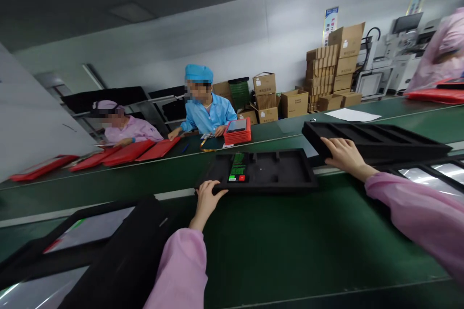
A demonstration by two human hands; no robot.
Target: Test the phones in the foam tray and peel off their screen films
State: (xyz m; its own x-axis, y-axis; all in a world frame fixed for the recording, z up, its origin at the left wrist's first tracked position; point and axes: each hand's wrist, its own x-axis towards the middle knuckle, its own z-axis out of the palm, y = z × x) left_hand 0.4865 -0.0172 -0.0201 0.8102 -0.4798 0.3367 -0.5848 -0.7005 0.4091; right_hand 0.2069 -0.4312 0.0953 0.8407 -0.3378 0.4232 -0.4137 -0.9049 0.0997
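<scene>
Red folders, cardboard boxes beyond black tray, second tray.

Green belt lies open in front, hemmed by near foam tray, far foam tray and black stack.

item: our own two arms, as logged from the head camera. we list one left sleeve and one right sleeve, both of light pink cloth, plain and of a single colour, loose in cut, with soft folds and a faint sheen. each sleeve runs down to the wrist and ends in a narrowed cuff. beyond the cuffs we record the left hand and the right hand, both bare. finer stitching is too blurred for us to enter.
</scene>
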